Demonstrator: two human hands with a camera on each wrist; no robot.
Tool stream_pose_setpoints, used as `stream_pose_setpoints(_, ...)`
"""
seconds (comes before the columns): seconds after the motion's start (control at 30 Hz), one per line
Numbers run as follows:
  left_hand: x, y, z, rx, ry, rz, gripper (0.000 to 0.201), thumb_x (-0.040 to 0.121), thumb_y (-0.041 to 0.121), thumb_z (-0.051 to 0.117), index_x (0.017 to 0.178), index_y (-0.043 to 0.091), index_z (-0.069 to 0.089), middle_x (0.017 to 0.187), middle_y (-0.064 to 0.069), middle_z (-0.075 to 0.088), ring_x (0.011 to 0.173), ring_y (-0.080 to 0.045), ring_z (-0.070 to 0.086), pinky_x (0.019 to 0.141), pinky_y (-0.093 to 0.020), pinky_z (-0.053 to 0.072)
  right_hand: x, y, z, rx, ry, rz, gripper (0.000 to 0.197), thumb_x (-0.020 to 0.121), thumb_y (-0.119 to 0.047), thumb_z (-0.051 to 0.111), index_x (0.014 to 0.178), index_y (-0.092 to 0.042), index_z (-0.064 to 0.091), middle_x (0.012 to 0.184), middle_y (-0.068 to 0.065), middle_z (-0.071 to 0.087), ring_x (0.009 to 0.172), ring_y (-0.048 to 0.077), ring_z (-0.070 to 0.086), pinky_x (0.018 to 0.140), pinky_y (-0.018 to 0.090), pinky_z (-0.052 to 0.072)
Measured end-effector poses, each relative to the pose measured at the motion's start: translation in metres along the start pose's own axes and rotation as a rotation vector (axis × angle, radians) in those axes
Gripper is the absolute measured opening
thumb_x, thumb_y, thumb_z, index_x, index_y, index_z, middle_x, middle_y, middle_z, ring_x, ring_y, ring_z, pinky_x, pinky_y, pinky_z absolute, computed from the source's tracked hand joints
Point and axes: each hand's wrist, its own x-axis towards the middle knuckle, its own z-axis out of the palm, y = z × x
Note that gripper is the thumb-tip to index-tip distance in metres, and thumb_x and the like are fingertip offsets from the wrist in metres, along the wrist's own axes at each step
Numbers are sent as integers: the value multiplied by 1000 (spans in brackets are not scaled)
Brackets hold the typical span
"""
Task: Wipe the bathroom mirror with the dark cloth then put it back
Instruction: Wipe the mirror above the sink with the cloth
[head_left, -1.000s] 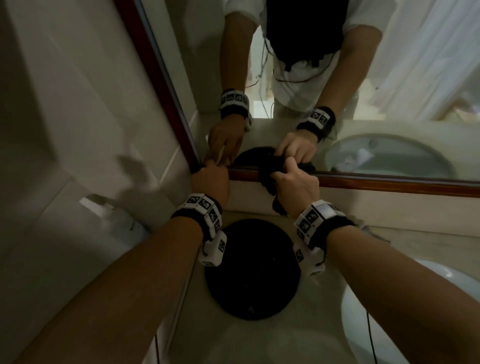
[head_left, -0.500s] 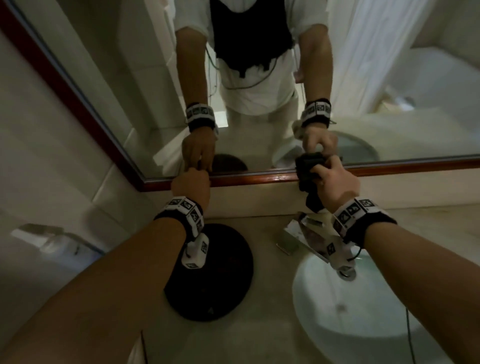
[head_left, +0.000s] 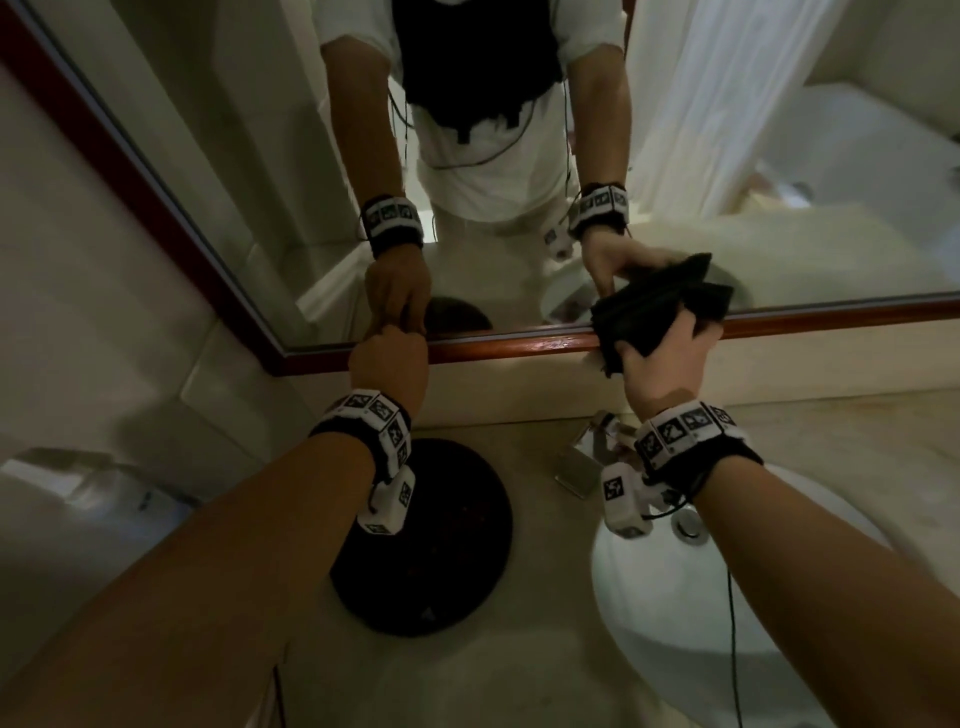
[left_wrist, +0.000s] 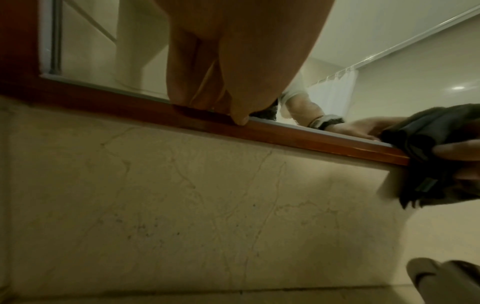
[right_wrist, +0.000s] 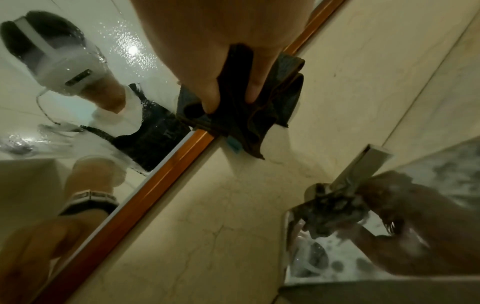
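my right hand (head_left: 662, 364) grips the dark cloth (head_left: 657, 306), bunched in folds, fingers curled around it, and presses it against the bottom edge of the mirror (head_left: 260, 171) where the glass meets the red-brown wooden frame (head_left: 519, 345). from the right wrist view two of my fingertips (right_wrist: 210, 98) dig into the cloth (right_wrist: 233, 115), which overlaps both glass and frame, with a loose corner hanging over the pale wall below. the glass there is speckled with water drops.

my left hand (head_left: 387, 358) sits further left at the same bottom edge, fingers curled and closed together, their tips (left_wrist: 240, 121) resting on the frame (left_wrist: 298, 135); it holds nothing i can see.

below my left wrist a round black mat (head_left: 457, 545) lies on the beige counter (head_left: 467, 675). to the right is the white sink (head_left: 665, 623) with a chrome tap (head_left: 582, 467) at its far edge, just under my right wrist.
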Motion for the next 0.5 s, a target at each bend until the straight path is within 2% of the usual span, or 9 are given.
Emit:
stream_pose_setpoints(0.1,1,-2,0,23,32,29,26,100,12,42,104,9,67,106,-14,64,93,-31,65,64,-34,41,-3,-5,10,-21,9,11,48,88,-15,70,130,-9,48,149,15,28,126,36,49,109,39,41)
stream_pose_setpoints(0.2,1,-3,2,13,44,30,27,100,12,41,104,9,67,106,-14,64,93,-30,65,62,-34,38,-14,-14,31,-81,-72,-94,29,89,-13,67,115,-7,57,143,13,32,114,38,56,104,40,46)
stream_pose_setpoints(0.3,4,-2,4,-36,34,10,25,99,12,43,101,8,68,103,-14,64,90,-31,66,61,-34,38,-32,-26,54,-116,-112,-228,18,85,-12,64,101,-5,60,134,16,40,95,39,59,85,38,50)
stream_pose_setpoints(0.33,2,-4,3,-57,34,-1,19,95,13,51,93,9,70,96,-13,66,83,-29,67,58,-32,37,-39,-31,64,-120,-125,-307,17,83,-12,64,98,-5,60,129,17,44,88,38,58,78,36,49)
stream_pose_setpoints(0.37,0,-4,-3,-87,14,-5,11,86,15,65,78,11,71,81,-10,66,68,-26,66,52,-28,34,-46,-35,72,-122,-135,-400,16,82,-12,64,95,-4,61,123,18,47,81,36,57,72,35,49)
stream_pose_setpoints(0.43,-1,-5,-2,-110,-32,-15,26,55,19,87,46,17,62,51,-4,56,39,-18,54,45,-19,23,-57,-42,85,-119,-150,-536,12,81,-14,61,89,-4,62,111,19,51,68,32,53,60,35,49)
stream_pose_setpoints(0.5,6,-8,7,-82,68,31,35,43,18,91,38,19,56,43,-2,50,31,-17,47,45,-17,20,-61,-45,91,-115,-144,-587,12,82,-15,58,86,-4,62,106,18,52,62,30,50,54,37,48)
